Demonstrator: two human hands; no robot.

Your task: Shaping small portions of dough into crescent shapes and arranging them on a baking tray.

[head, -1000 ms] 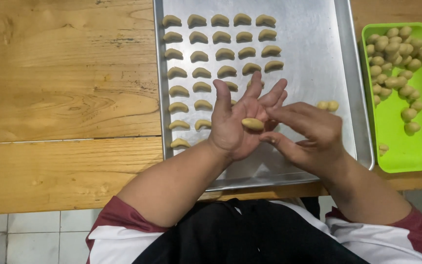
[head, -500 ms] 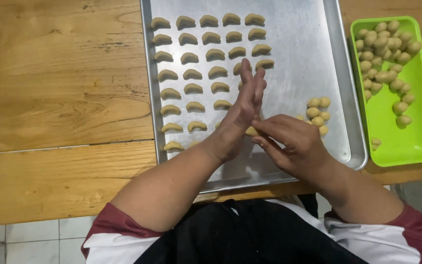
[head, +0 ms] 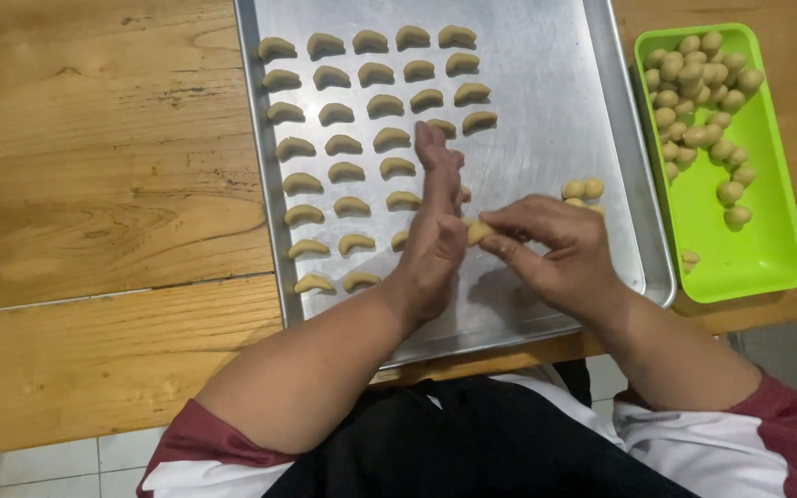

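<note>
I see my left hand (head: 435, 235) held flat and edge-up as a backstop over the metal baking tray (head: 555, 101), fingers straight and closed on nothing — my right hand (head: 555, 249) pinches a dough piece (head: 479, 231) against it, beside the crescent rows (head: 371, 138).

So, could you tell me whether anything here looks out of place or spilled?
One small dough ball lies alone near the front of the green tray, apart from the pile of dough balls at the far end. Otherwise the crescents sit in tidy rows on the metal tray.
</note>
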